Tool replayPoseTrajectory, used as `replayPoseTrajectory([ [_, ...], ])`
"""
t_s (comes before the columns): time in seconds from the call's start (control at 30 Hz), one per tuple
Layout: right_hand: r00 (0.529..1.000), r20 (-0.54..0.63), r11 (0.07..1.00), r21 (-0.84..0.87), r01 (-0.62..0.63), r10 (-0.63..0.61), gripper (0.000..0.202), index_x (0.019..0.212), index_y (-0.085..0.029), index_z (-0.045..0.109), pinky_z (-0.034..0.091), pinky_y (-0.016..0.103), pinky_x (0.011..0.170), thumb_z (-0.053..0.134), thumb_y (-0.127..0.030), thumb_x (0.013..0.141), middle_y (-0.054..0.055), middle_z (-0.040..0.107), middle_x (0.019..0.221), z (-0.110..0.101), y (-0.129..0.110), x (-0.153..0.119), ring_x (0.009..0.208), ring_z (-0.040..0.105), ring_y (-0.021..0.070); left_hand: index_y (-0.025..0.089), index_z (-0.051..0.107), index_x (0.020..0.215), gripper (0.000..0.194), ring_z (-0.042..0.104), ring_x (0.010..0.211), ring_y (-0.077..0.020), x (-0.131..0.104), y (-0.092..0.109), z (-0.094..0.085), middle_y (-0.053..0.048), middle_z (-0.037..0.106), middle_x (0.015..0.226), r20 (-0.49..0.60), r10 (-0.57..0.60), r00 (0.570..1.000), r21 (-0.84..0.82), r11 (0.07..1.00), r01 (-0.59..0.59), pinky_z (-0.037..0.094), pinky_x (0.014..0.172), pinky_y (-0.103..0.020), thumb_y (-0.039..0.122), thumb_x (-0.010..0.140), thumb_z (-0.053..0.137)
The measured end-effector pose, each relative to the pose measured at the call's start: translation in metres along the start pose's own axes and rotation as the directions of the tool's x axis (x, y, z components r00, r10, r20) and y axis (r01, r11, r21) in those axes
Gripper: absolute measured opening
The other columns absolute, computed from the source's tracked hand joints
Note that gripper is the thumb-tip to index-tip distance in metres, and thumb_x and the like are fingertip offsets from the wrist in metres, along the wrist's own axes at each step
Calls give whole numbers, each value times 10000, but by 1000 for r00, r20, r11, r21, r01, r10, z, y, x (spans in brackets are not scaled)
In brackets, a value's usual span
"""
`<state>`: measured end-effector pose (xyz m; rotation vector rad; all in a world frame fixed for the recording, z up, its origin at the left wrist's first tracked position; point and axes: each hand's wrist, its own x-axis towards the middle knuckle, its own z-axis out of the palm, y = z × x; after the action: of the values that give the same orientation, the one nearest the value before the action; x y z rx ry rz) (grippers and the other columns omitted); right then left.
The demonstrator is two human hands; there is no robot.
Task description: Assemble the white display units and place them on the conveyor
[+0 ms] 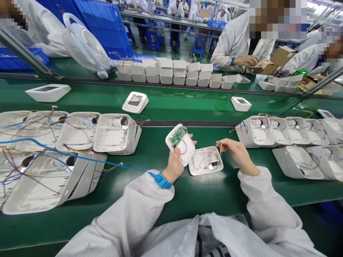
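Observation:
Wrapped round a white cover with a green circuit board (178, 137), my left hand (175, 165) holds it tilted above the green bench, board side up. A blue strap with a cable circles that wrist. Just right of the cover, an open white housing (199, 165) lies on the bench, with wires and a small cylindrical part inside. At the housing's upper right corner, my right hand (233, 150) pinches the coloured wires (220, 151) coming out of it.
Stacked white housings with loose wires stand at the left (112, 137) and right (258, 132). Finished-looking white units (135, 102) sit beyond the bench's dark strip. Farther back are a row of housings (166, 71), a white fan (85, 44) and a person in a white coat (233, 39).

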<state>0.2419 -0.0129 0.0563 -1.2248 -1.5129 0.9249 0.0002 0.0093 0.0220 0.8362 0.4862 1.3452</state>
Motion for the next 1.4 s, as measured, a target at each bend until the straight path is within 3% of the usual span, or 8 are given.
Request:
replayPoseTrajectory([
  [0.17,975,211,995,-88,-55,73,191,887,-222,760,534,322,757,686,-394,846,57,741,955,9,-42,15,866,672,194,118,584,1280,784,642,1116,-357,-10,-3,5,-179,698,1142,127,-179,976,-8,983,181,503,975,-480,714,771,594],
  [0.33,897,408,971,90,-223,168,233,873,-187,701,551,322,739,713,-412,817,50,742,888,33,-53,33,813,686,182,132,636,1209,671,593,1203,-362,-11,-5,4,-160,684,1189,125,-190,974,29,982,188,470,1033,-493,656,790,626],
  [0.5,944,268,957,163,-242,193,223,874,-207,636,511,267,563,670,-426,851,3,680,745,57,-41,19,592,614,129,167,647,1214,593,603,1191,-348,-10,-8,1,-132,696,1179,143,-176,974,74,983,166,489,1020,-484,610,822,623],
  [0.67,995,21,950,-297,95,-92,142,969,-243,731,526,304,699,661,-310,864,30,709,852,60,-32,12,750,657,165,175,644,1227,572,618,1172,-337,-11,-12,-5,-113,694,1207,88,-177,980,76,982,170,470,1045,-484,533,784,703],
  [0.9,999,5,921,-387,36,-37,306,1180,-266,606,526,295,703,612,-211,880,-25,759,810,56,-30,14,725,714,172,192,624,1270,561,562,1256,-349,-11,-6,-4,-111,603,1364,152,-175,973,67,984,166,418,1104,-488,400,761,734],
  [1.03,998,15,877,-477,65,-66,77,942,-243,645,492,277,649,588,-218,897,-9,762,848,55,-24,15,720,711,171,190,617,1273,543,583,1231,-352,-12,-2,2,-113,628,1330,164,-209,964,49,978,204,421,1096,-518,384,776,720],
  [1.23,965,2,646,-742,179,-264,183,885,-227,699,455,282,655,525,-211,940,26,751,849,60,-12,13,761,682,172,168,621,1265,572,622,1173,-370,-12,0,4,-129,715,1160,175,-317,932,36,948,315,470,1037,-540,408,758,730],
  [1.4,962,79,542,-813,214,-262,192,860,-213,723,425,287,644,556,-251,948,39,756,888,59,-13,15,800,673,179,184,659,1218,451,653,1129,-344,-12,0,3,-103,730,1130,188,-300,935,23,953,301,479,1037,-525,361,805,700],
])
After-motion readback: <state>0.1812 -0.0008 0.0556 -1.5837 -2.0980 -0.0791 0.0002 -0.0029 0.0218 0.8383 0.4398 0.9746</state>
